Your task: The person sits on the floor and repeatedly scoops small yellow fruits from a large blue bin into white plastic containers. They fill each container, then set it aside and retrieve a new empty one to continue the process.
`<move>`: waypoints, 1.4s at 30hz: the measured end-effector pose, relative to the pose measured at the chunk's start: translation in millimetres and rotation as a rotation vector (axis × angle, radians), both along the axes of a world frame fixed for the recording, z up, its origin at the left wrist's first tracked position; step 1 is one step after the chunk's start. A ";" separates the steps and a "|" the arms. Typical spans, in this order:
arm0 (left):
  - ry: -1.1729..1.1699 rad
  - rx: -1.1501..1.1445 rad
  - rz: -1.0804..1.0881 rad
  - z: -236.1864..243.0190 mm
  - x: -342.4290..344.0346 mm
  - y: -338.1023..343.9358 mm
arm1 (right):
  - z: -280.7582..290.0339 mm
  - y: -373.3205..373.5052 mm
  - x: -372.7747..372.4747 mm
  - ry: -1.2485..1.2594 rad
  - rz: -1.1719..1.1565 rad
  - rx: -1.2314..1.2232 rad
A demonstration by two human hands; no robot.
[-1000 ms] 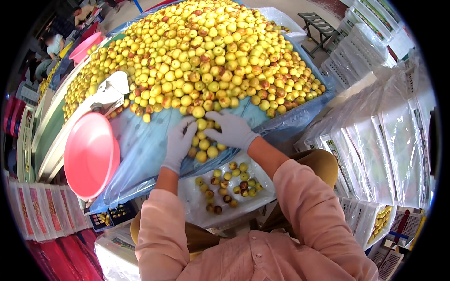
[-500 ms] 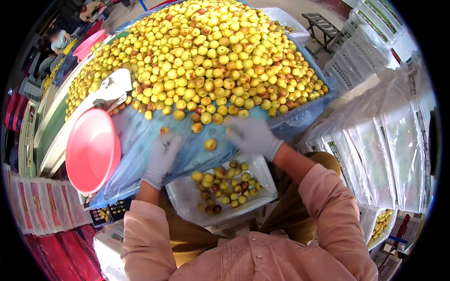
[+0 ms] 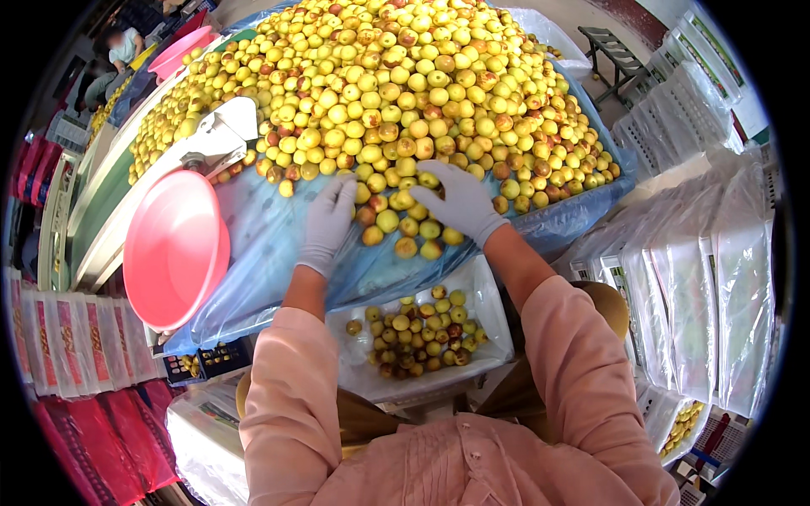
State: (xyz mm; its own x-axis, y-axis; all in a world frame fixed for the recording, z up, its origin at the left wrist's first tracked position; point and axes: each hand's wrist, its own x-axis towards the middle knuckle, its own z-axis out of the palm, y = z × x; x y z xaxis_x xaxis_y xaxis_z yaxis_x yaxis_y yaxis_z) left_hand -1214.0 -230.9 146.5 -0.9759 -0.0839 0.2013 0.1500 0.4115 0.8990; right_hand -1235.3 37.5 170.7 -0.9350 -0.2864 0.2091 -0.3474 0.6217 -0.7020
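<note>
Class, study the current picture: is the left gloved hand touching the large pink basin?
Apart. The head view shows the left hand clear of the pink basin, with a wide strip of blue sheet between them.

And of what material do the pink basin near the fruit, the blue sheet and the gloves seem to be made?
Pink basin: probably smooth, moulded plastic, from its even colour and rounded rim.
Blue sheet: likely thin plastic film, glossy, with crinkled folds.
Gloves: matt, pale and close-fitting; perhaps thin fabric or rubber, but the surface texture is too fine to tell.
</note>
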 end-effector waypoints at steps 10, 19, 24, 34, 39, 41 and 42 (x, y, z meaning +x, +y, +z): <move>-0.066 -0.160 -0.226 21.4 65.7 27.6 | -7.3 -37.6 70.9 -0.041 0.222 -0.158; -0.007 -0.360 -0.366 38.8 116.9 35.3 | 12.3 -8.9 128.2 0.120 0.332 0.016; -0.203 -0.437 -0.430 66.2 139.7 31.8 | 31.7 67.8 76.8 0.157 -0.149 0.140; 0.197 -0.397 0.219 18.2 29.6 -77.4 | -9.7 32.0 34.2 0.233 -0.208 0.660; 0.137 -0.156 0.304 15.6 -24.1 -92.6 | 17.7 -8.5 25.1 0.249 0.147 0.320; 0.148 -0.074 0.310 13.8 -42.8 -89.2 | 38.6 -5.3 -14.4 0.289 0.027 0.285; 0.154 -0.213 0.341 10.2 -50.5 -90.1 | 47.0 -6.1 -35.7 0.306 -0.035 0.270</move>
State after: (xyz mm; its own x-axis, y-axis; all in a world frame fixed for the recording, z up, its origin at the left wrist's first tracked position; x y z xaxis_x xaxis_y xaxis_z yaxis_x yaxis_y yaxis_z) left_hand -1264.5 -321.0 156.7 -0.8567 -0.3369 0.3906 0.0995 0.6351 0.7660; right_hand -1271.0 31.4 217.7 -0.8516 -0.3384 0.4004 -0.4903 0.7845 -0.3797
